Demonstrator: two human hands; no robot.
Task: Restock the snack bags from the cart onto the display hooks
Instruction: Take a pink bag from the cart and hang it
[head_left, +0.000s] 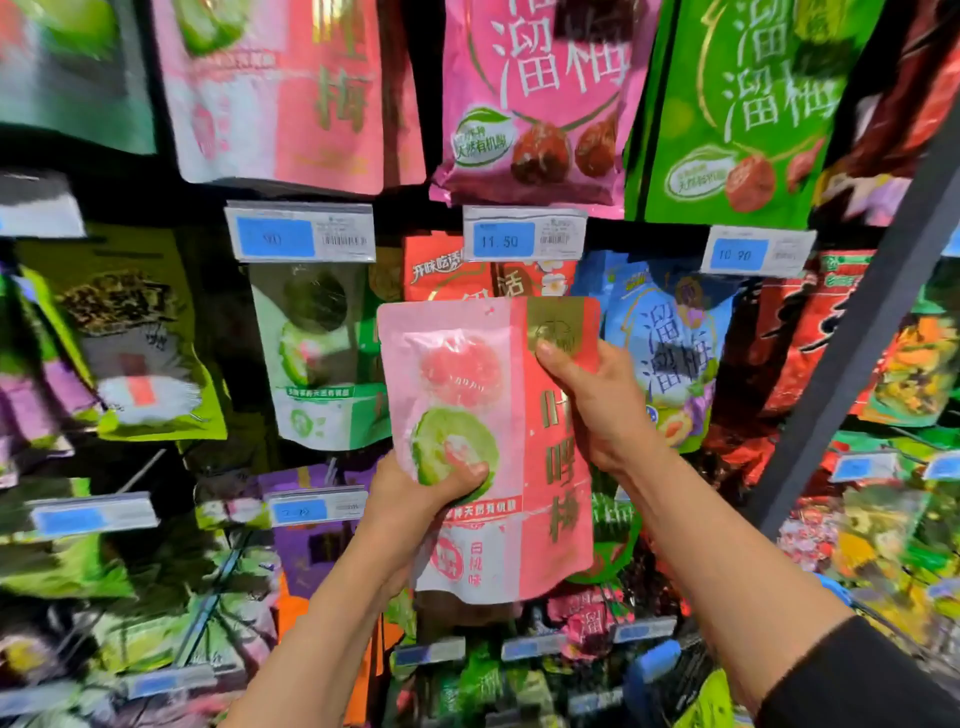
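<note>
One pink snack bag is held upright in the middle of the view, in front of the display wall and just below the price tag reading 11.50. Two hands hold it. The left hand grips its lower left edge, thumb curled over the front on the green fruit picture. The right hand pinches the upper right edge, thumb pressed on the gold patch, the other fingers hidden behind. Three bags show in full in the top row; the further rows are too blurred to count.
</note>
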